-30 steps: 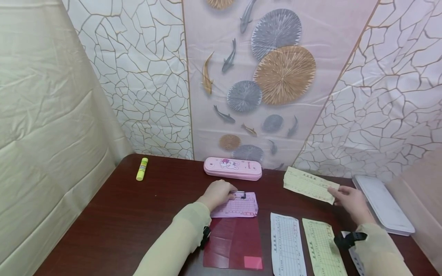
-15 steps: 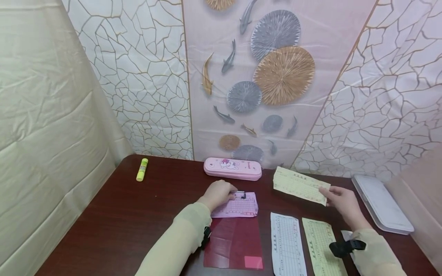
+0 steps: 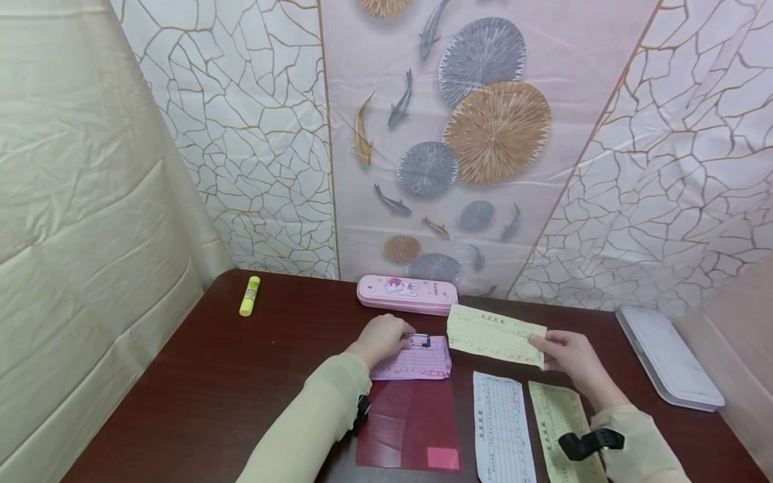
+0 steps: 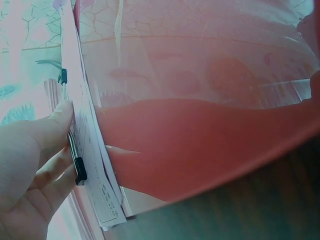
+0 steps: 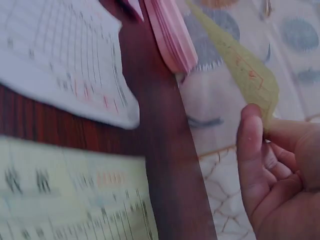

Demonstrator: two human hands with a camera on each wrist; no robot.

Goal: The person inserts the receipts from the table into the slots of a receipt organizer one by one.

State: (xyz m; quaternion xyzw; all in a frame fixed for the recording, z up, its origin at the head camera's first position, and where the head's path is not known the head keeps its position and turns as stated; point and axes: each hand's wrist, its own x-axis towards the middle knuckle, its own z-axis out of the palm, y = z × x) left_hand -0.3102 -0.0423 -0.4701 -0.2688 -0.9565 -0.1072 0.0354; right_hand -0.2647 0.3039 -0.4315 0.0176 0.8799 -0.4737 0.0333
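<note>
Yellow slip (image 3: 492, 333) pinched at its right edge by the right hand (image 3: 570, 359), just beside the pink papers (image 3: 410, 367)
Likely light, limp, easily creased, best taken by an edge; left hand (image 3: 380, 339) pinches the clip (image 4: 80, 172) on those papers; print too small to read, second yellow slip (image 3: 558, 419) cut off below

Right grip (image 3: 572, 357) shifted left, yellow slip (image 3: 492, 335) with it, now nearer pink sheets (image 3: 410, 364)

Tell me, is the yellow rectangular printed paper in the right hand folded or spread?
Spread. The yellow paper shows its broad printed face, no fold visible, with the right hand pinching one end.
</note>
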